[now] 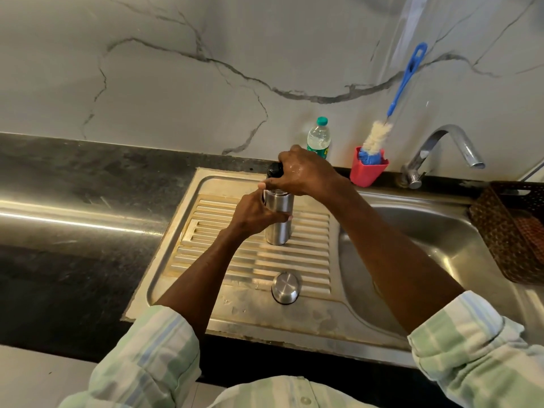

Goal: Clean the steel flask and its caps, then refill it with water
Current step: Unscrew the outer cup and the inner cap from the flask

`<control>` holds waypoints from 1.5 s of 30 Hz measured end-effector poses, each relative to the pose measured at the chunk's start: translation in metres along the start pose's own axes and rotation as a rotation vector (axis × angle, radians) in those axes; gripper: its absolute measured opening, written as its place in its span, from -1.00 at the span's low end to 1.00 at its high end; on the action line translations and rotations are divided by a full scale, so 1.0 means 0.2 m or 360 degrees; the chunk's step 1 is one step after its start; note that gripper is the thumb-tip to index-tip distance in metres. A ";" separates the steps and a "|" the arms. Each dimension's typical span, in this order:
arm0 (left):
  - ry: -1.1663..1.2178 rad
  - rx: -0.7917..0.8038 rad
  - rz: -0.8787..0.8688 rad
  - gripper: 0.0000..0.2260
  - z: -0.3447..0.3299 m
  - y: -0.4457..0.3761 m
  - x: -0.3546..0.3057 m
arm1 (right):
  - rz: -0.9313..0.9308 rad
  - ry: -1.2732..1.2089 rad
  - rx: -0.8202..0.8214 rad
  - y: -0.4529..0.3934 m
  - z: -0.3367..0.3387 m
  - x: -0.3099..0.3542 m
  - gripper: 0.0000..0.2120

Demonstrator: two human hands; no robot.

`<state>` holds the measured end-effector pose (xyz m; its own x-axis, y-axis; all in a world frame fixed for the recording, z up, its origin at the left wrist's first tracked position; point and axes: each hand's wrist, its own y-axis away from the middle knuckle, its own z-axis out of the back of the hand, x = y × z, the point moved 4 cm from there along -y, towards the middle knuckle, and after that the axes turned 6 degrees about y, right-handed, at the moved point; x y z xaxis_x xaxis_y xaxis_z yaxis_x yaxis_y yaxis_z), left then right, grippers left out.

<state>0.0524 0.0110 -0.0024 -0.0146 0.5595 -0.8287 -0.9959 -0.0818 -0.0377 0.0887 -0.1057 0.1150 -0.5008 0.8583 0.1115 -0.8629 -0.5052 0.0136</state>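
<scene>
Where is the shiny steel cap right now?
In the head view, the steel cap lies dome-up on the ribbed drainboard, near its front edge, left of the sink bowl and nearer the person than the upright steel flask.

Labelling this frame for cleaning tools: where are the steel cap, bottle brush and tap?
steel cap [285,287], head view, domed top.
bottle brush [404,83], head view, blue handle.
tap [453,136], head view, curved spout.

Evenly lit and sharp; bright glare streaking the dark countertop [73,219], soft sheen in the sink basin [426,240], wide-angle bending at edges.
</scene>
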 end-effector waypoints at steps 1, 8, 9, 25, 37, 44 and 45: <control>0.0005 0.0004 0.0021 -0.38 0.00 0.00 0.00 | -0.0041 0.0045 -0.0022 0.00 0.00 0.01 -0.42; 0.0036 0.0029 -0.0012 -0.42 0.00 0.01 0.01 | 0.0299 -0.0201 0.0260 0.00 0.03 0.01 -0.53; 0.0042 0.0031 -0.0010 -0.41 0.00 0.00 0.01 | 0.0352 -0.0283 0.0315 0.01 0.03 -0.01 -0.51; 0.0053 0.0016 -0.0017 -0.39 -0.01 0.01 0.02 | 0.0247 -0.0380 0.0163 0.00 0.04 -0.02 -0.49; 0.0025 -0.0020 -0.0037 -0.36 -0.01 0.02 0.01 | 0.0050 -0.0188 -0.0136 0.00 -0.04 -0.01 -0.34; 0.0065 -0.0015 -0.0035 -0.40 -0.01 0.02 0.02 | 0.0301 -0.0687 0.0121 0.01 -0.01 -0.03 -0.41; 0.0066 -0.0013 -0.0031 -0.39 -0.01 0.02 0.02 | 0.0310 -0.0767 0.0175 0.02 -0.01 -0.03 -0.36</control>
<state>0.0491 0.0111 -0.0080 0.0088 0.5265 -0.8501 -0.9952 -0.0782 -0.0587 0.0892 -0.1130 0.1127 -0.5407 0.6223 0.5660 -0.7317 -0.6799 0.0484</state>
